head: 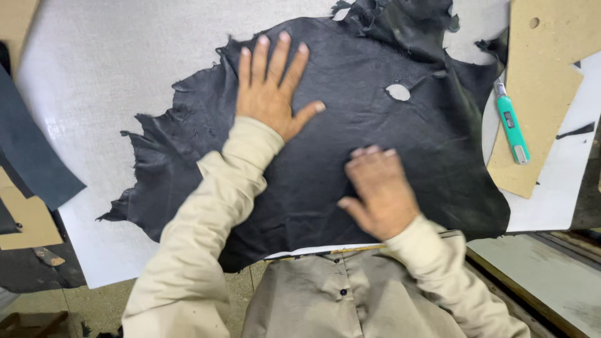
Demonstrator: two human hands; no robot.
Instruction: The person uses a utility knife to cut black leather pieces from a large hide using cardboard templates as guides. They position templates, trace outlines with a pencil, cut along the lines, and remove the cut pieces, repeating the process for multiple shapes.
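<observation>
Leather hide [375, 131], black, ragged-edged, lies spread across the white cutting board [94, 69]. Your left hand [272, 87] is flat, fingers splayed, and your right hand [379, 191] is palm-down nearer you; both press it, gripping nothing, probably to flatten it. Green utility knife [512, 125] sits on a fibreboard template [538, 75] to the right.

One head-worn camera looks steeply down, close over the white table [94, 75] and the person's chest.

bare board [94, 69] left, knife [512, 123], templates [538, 100] right
</observation>
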